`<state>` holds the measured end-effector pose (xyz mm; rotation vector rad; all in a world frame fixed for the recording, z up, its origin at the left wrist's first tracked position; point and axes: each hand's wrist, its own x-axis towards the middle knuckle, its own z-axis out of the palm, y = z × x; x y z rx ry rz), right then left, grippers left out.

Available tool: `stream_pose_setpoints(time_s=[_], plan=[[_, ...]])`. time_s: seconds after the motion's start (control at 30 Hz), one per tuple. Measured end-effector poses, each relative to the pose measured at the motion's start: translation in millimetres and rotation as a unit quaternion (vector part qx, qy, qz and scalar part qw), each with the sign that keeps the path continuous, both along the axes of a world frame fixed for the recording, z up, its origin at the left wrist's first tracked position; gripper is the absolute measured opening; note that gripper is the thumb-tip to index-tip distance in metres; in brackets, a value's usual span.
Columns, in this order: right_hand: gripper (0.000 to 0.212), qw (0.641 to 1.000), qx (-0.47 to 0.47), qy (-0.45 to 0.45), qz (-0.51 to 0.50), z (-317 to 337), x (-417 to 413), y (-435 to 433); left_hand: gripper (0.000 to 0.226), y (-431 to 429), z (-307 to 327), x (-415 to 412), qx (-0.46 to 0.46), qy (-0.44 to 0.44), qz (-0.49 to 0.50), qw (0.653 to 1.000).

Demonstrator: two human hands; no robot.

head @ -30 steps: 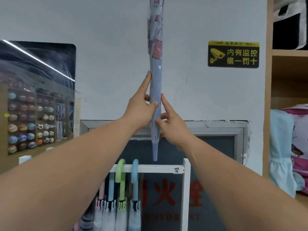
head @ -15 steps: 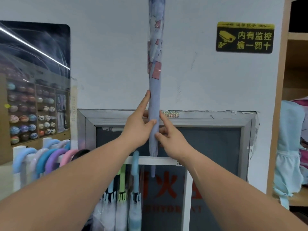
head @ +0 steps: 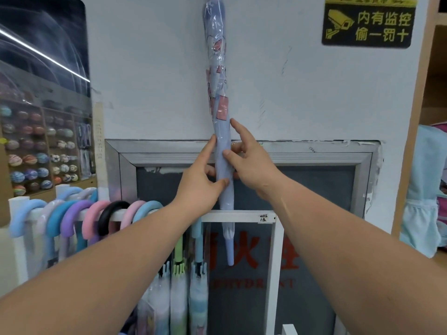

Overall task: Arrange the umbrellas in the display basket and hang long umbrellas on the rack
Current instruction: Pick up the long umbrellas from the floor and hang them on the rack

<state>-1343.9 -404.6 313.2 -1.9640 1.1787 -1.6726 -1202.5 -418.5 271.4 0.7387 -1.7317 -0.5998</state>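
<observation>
Umbrella [head: 219, 97] top cut off above.

Both hands [head: 227, 175] grip upright long umbrella [head: 221, 97] above rack [head: 239, 216].

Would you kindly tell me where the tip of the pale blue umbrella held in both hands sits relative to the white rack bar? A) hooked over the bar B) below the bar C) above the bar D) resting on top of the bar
B: the umbrella, held upright by the left hand and right hand, passes the white rack bar, and its tip ends below the bar.
</observation>
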Motion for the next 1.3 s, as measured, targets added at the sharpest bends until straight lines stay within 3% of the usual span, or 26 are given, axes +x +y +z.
stream_pose_setpoints(time_s=[0.13, 0.3, 0.47, 0.63, 0.73, 0.83, 0.93, 1.13, 1.3], plan=[[0.073, 1.0, 0.007, 0.023, -0.013, -3, -3, 2, 0.091, 2, -1, 2, -0.003, -0.018, 0.017, 1.0], [0.077, 0.999, 0.033, 0.016, 0.009, -24, -10, 2, 0.058, 5, 0, 4, -0.011, 0.024, 0.002, 1.0], [0.085, 0.998, 0.052, 0.026, -0.003, -48, -14, 7, 0.064, 3, 11, 4, 0.006, 0.051, -0.051, 0.997], [0.089, 0.991, 0.048, 0.114, -0.049, -59, -15, 10, 0.07, -1, 5, 6, 0.024, 0.038, -0.066, 0.997], [0.079, 0.99, 0.059, 0.119, -0.038, -60, -17, 7, 0.07, -2, 0, 8, 0.032, 0.028, -0.066, 0.997], [0.05, 0.997, 0.066, 0.026, 0.015, -59, -18, 8, 0.073, -1, -7, 8, 0.045, 0.004, -0.084, 0.995], [0.046, 0.997, 0.067, -0.035, 0.033, -59, -15, 11, 0.075, -2, -14, 8, 0.028, -0.049, -0.038, 0.998], [0.048, 0.998, 0.055, 0.027, -0.004, -60, -13, 11, 0.063, -5, -14, 9, 0.05, -0.044, -0.056, 0.996], [0.041, 0.994, 0.064, 0.092, -0.017, -62, -16, 5, 0.034, -4, -12, 8, 0.088, 0.06, -0.105, 0.989]])
